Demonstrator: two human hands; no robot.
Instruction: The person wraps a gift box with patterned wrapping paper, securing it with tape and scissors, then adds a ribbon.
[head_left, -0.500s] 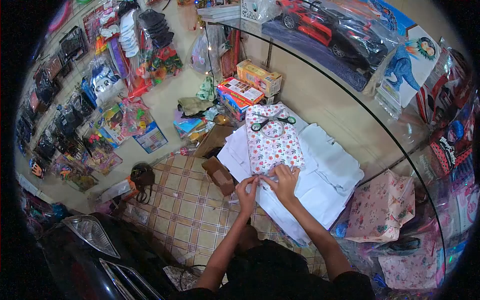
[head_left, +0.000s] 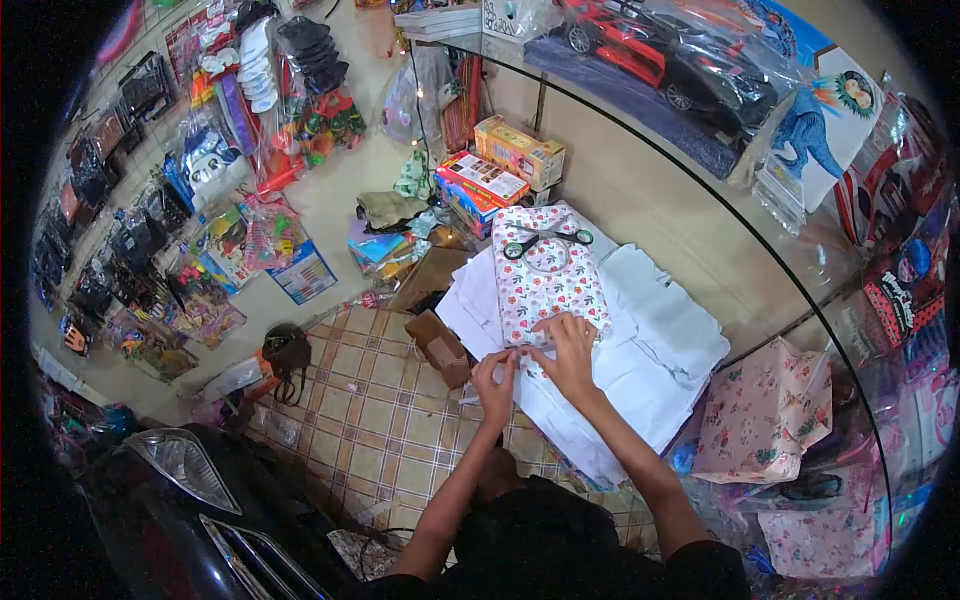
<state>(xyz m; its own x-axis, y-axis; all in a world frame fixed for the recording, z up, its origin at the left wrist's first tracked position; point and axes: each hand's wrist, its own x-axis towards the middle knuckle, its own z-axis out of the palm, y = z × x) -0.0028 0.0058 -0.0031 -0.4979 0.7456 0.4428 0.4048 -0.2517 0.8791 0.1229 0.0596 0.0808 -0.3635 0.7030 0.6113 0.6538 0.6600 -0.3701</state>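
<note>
White flower-printed box-shaped parcel (head_left: 540, 305): wrapped in smooth paper, faintly glossy. Green-and-black-handled scissors (head_left: 516, 250) on top: handles seen as plastic. Large white sheets (head_left: 655, 335) beneath: matt paper, creased. Red-and-blue rectangular carton (head_left: 482, 182), parcel's eleven o'clock: glossy printed cardboard. Red-and-black toy car (head_left: 655, 66), one o'clock: covered in shiny, crinkled clear plastic.

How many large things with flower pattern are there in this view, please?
3 that I can see: a white parcel on the white sheets, under the right hand; a pink item right of the sheets; a lower pink item near bottom right. More may be hidden.
</note>
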